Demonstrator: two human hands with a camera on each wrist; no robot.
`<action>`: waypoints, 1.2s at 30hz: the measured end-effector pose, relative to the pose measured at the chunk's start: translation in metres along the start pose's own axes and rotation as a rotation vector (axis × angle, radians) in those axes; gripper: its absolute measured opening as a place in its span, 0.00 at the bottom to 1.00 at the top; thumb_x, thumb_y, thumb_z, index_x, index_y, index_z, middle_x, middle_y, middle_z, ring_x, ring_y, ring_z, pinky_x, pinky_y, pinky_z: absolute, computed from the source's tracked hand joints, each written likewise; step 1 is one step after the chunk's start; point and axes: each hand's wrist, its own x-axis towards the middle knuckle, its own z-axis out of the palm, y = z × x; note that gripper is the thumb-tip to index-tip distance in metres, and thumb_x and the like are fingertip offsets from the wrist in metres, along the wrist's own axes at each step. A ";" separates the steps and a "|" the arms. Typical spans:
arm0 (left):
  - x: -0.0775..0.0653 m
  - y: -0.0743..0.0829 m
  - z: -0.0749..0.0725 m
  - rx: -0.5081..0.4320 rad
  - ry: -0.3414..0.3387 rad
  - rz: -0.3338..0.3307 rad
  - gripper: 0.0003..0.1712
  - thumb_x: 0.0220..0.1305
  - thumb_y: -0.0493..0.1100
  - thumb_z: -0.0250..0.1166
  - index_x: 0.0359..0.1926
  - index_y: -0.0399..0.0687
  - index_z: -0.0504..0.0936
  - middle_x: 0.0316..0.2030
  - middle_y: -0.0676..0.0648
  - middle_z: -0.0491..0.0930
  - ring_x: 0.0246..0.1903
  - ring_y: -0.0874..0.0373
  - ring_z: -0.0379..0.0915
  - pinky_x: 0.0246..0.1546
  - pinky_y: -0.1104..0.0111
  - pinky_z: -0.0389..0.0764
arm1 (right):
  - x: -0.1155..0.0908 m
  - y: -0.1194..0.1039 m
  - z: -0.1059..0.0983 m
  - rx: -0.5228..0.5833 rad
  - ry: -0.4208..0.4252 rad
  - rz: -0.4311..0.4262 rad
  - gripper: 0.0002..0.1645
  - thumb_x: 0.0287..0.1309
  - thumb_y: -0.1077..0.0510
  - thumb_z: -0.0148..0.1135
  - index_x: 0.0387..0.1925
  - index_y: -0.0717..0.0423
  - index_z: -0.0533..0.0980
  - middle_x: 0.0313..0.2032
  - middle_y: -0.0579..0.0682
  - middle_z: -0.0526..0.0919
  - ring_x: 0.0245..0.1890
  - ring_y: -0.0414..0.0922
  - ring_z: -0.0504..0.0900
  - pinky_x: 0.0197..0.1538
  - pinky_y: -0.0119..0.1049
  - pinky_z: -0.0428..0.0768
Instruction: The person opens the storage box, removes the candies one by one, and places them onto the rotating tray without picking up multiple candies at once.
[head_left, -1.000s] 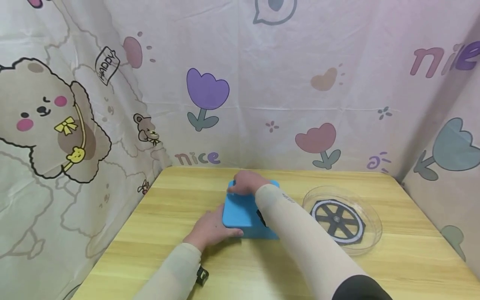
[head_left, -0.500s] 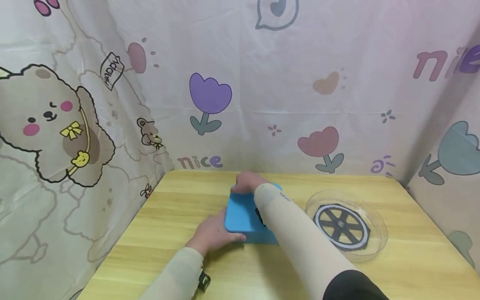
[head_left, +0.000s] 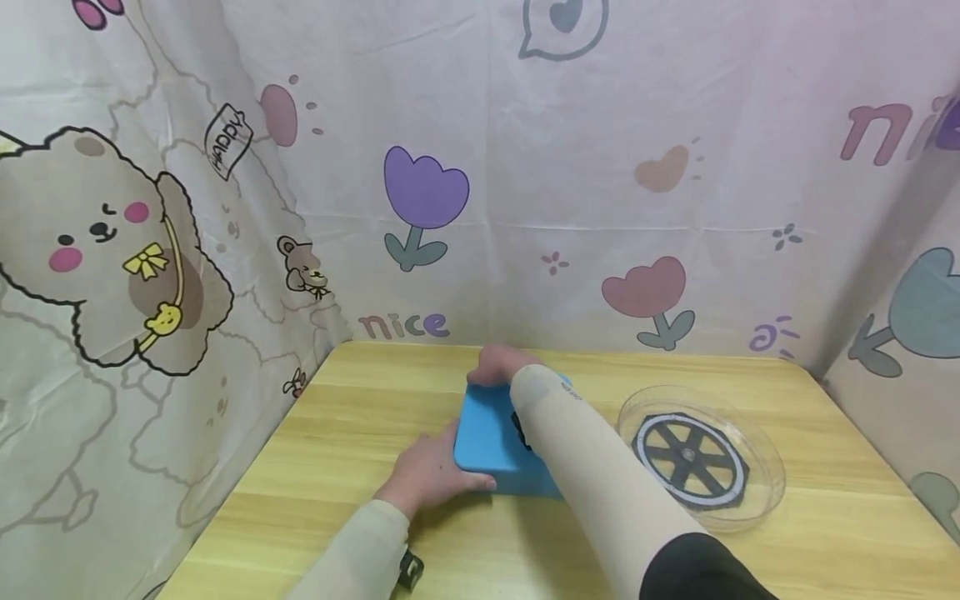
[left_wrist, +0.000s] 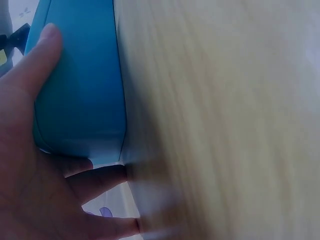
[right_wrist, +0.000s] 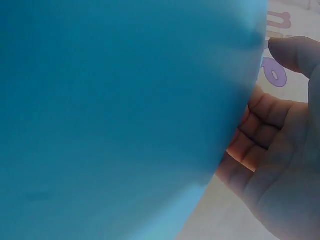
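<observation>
A light-blue box [head_left: 483,429] with rounded corners lies on the wooden table, a thin seam running along its side in the left wrist view. My left hand [head_left: 432,469] grips its near left corner. The thumb [left_wrist: 44,57] lies along the front side and the other fingers are round the left end. Over the top reaches my right arm, and my right hand [head_left: 501,365] holds the far edge. In the right wrist view its fingers [right_wrist: 245,145] are bent behind the box. The forearm hides the box's right part.
To the right stands a clear round shallow dish [head_left: 776,492] with a dark, wheel-like spoked piece [head_left: 688,457] in it, partly behind the right forearm. Patterned cloth [head_left: 517,275] hangs behind the table [head_left: 337,400] and along both sides.
The head view has shifted slightly, so everything sits a little lower and further right in it. Both hands keep the same hold on the box, with no clear movement.
</observation>
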 end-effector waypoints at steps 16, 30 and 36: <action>-0.001 0.003 -0.002 0.023 0.016 -0.007 0.73 0.38 0.80 0.73 0.80 0.56 0.52 0.67 0.45 0.72 0.63 0.39 0.70 0.66 0.34 0.56 | 0.006 -0.003 -0.003 0.039 -0.064 0.055 0.23 0.62 0.36 0.57 0.34 0.50 0.79 0.25 0.48 0.68 0.27 0.46 0.71 0.34 0.42 0.67; 0.000 0.006 -0.006 0.000 -0.009 0.014 0.71 0.40 0.78 0.74 0.79 0.52 0.55 0.68 0.46 0.72 0.64 0.45 0.70 0.71 0.39 0.48 | 0.009 -0.004 -0.008 0.121 -0.148 0.121 0.27 0.62 0.33 0.54 0.45 0.48 0.80 0.38 0.53 0.77 0.40 0.50 0.76 0.43 0.47 0.69; 0.000 0.004 -0.004 -0.005 -0.013 0.012 0.71 0.40 0.78 0.74 0.79 0.52 0.55 0.67 0.46 0.73 0.63 0.45 0.71 0.71 0.39 0.48 | 0.010 -0.003 -0.005 0.101 -0.150 0.117 0.30 0.62 0.31 0.52 0.47 0.48 0.80 0.40 0.52 0.77 0.42 0.50 0.76 0.45 0.47 0.69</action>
